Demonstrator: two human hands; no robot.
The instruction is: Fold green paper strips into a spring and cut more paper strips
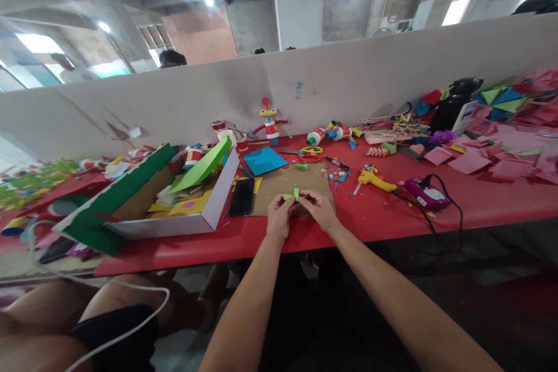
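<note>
Between my two hands, over a brown cardboard sheet (pixel 274 189), are light green paper strips (pixel 296 193), one standing upright and one lying across. My left hand (pixel 280 215) pinches the left end of the green paper. From the other side, my right hand (pixel 317 209) has its fingertips closed on the same green paper. Just beyond them lies a small folded green paper piece (pixel 301 167). A black phone (pixel 242 197) rests left of my left hand, and a blue paper sheet (pixel 265 161) is behind it.
An open box (pixel 174 228) with coloured paper stands at left. Scissors (pixel 310 151), a yellow glue gun (pixel 377 181) and a purple power unit (pixel 426 193) with a black cord lie on the red table. A paper-cup figure (pixel 271 129) stands behind. Pink paper (pixel 508 157) is piled right. Another person's legs (pixel 117 302) show lower left.
</note>
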